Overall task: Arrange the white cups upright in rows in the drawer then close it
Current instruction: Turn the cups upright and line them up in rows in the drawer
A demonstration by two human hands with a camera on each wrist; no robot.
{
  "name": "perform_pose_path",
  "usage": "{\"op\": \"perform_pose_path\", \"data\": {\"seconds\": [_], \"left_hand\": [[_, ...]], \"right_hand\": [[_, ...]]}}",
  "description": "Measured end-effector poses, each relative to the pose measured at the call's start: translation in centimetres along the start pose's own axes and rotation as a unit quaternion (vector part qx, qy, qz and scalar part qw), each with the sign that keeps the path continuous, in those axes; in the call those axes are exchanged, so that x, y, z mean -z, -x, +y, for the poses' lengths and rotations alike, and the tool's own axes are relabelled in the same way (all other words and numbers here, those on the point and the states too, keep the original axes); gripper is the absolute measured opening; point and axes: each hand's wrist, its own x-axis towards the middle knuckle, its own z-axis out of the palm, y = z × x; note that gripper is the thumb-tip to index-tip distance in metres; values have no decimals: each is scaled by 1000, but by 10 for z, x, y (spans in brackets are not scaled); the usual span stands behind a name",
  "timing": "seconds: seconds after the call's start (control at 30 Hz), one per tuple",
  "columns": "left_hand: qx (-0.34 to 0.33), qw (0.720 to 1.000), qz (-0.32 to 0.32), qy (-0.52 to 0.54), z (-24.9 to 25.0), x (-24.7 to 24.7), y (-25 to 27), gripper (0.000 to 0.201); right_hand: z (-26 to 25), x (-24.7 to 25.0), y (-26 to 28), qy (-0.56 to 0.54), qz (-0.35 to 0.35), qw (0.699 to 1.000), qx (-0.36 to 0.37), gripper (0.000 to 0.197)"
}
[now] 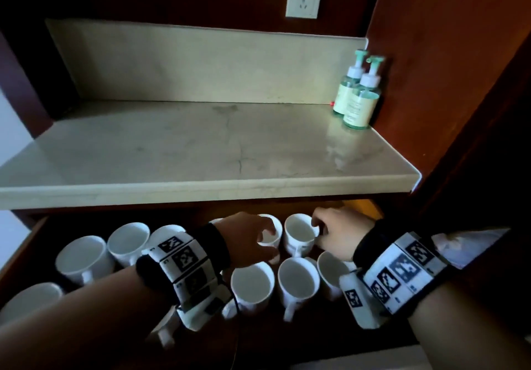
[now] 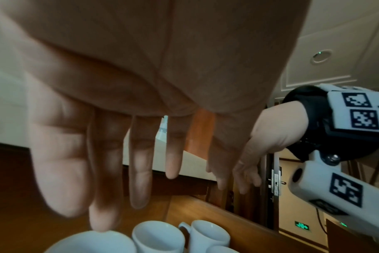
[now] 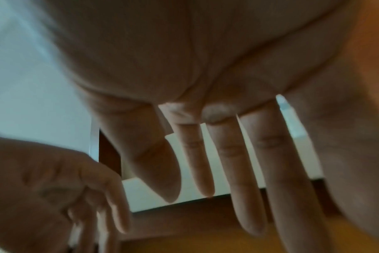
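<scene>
From the head view, the dark wooden pull-out drawer [image 1: 34, 243] stands open beneath the pale marble countertop [image 1: 201, 151], and the white ceramic cups with handles [image 1: 297, 282] sit upright inside it in roughly 2 rows (about 10 can be counted, though the arms hide part of the front row). The left hand [image 1: 250, 240] reaches over a back-row cup [image 1: 273, 233], its fingers loosely spread at the rim; whether it actually grips cannot be told from here. The right hand [image 1: 339, 234] sits at the rim of the neighbouring back-row cup [image 1: 300, 233], fingers bent near its right edge. 2 green pump bottles [image 1: 357, 93] stand at the countertop's far right corner.

From the left wrist view, the left hand's fingers [image 2: 138, 171] hang straight and apart, holding nothing, with 1 fingertip just at a cup rim below. 3 upright cups show beneath.

From the right wrist view (blurred), the right hand's fingers [image 3: 247, 179] are likewise extended and empty over the wood.

As a judgement, arranging looks nearly finished: a few back-row cups may want nudging into line, and closing the drawer is still to be done.
</scene>
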Motion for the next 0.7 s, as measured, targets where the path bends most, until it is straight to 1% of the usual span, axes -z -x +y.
{"op": "perform_pose_path", "data": {"seconds": [0.1, 0.17, 0.2, 0.3, 0.37, 0.47, 0.53, 0.63, 0.7], "left_hand": [[6, 1000, 9, 10, -29, 7, 25, 38], [18, 1000, 14, 4, -46, 12, 44, 35], [28, 1000, 12, 6, -56, 13, 52, 37], [48, 999, -11, 1, -72, 15, 67, 48], [45, 999, -18, -18, -76, 13, 69, 50], [17, 999, -13, -26, -62, 12, 61, 42], [-10, 1000, -13, -23, -44, 10, 47, 36], [-46, 998, -28, -23, -10, 6, 23, 39], [-80, 996, -33, -20, 19, 3, 6, 41]], "right_hand": [[-34, -6, -3, -65, -11, 998, 17, 26], [-49, -16, -8, -148, -29, 989, 10, 22], [-55, -21, -10, -172, -34, 984, 3, 19], [-53, -36, -18, -168, -15, 985, -24, 11], [-46, -39, -20, -155, -4, 986, -52, 7], [-31, -34, -17, -143, 1, 986, -88, 9], [-17, -29, -11, -148, 19, 983, -106, 6], [6, -18, 1, -143, 66, 978, -137, 8], [22, -9, 12, -140, 94, 972, -162, 16]]}}
